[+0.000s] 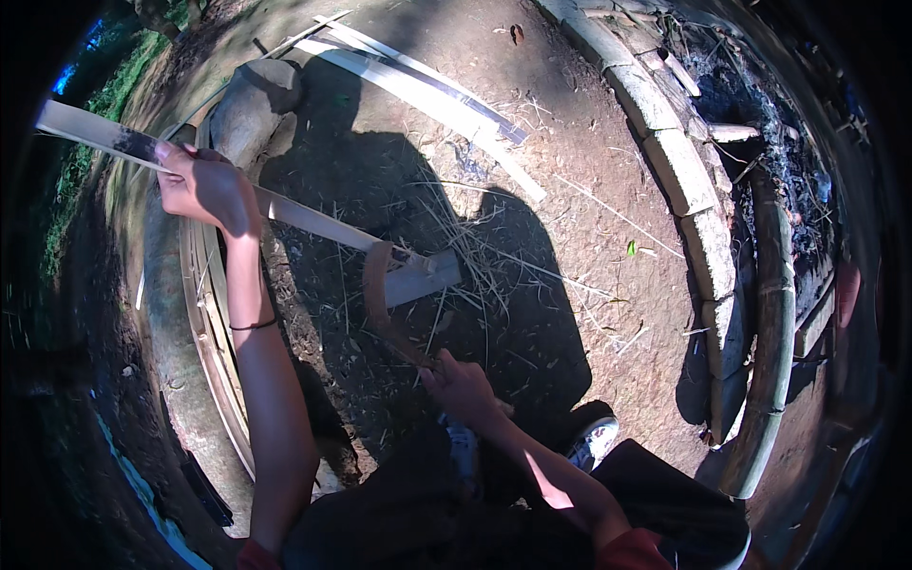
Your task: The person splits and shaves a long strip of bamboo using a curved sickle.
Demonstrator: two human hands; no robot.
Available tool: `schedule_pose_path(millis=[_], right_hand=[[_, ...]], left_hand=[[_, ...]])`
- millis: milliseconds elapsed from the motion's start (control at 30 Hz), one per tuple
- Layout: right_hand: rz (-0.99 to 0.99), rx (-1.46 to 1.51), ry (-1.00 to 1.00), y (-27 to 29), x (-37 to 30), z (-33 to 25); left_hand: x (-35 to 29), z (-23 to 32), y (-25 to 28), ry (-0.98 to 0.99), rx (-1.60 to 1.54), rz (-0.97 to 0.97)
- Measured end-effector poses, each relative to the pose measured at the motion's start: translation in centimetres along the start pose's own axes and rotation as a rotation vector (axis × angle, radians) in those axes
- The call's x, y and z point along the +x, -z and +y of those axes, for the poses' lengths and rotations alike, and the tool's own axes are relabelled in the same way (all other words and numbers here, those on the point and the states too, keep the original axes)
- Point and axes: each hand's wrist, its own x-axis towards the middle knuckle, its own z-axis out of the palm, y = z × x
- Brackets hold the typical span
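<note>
A: Left hand (pixel 206 188)?
B: Closed; pale flat strip (pixel 318 221) is gripped, slanted above the shaded ground (pixel 380 171).
A: Right hand (pixel 463 389)?
B: Closed too; curved tool (pixel 374 287) is held by its lower end, upper end overlapping the strip near its right end. Contact can't be told.

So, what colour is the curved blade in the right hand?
The curved blade is brown; it shows best in the head view.

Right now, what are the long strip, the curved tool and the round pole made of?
Strip: probably bamboo or wood, pale and smooth-looking; it's flat and thin.
Curved tool: perhaps rusty metal, since it's dull brown, but I can't be sure.
Pole: likely bamboo, slightly shiny, with joint-like rings.
</note>
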Motion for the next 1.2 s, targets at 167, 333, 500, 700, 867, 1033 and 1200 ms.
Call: schedule_pose_path(millis=[167, 333, 500, 700, 867, 1033, 1200], right_hand=[[0.073, 0.014, 0.076, -1.1, 0.5, -0.4], [0.054, 0.050, -0.021, -0.7, 0.3, 1.6], [0.062, 0.058, -0.061, 0.7, 0.8, 1.5], [0.170, 0.480, -0.185, -1.6, 0.7, 2.5], [0.103, 0.134, 0.011, -0.8, -0.2, -0.3], [0.092, -0.007, 0.035, -1.4, -0.2, 0.4], [0.082, 0.172, -0.125, 0.0, 0.4, 2.5]], left_hand=[[-0.4, 0.7, -0.5, 0.007, 0.047, -0.006], [-0.9, 1.4, -1.0, 0.030, 0.012, -0.035], [0.4, -0.3, -0.3, -0.001, 0.011, 0.003], [0.0, 0.0, -0.5, -0.019, -0.022, 0.007], [0.0, 0.3, -0.1, -0.007, 0.003, -0.017], [-1.1, 1.1, -0.5, 0.008, -0.015, -0.021], [0.0, 0.3, -0.1, 0.003, -0.023, 0.000]])
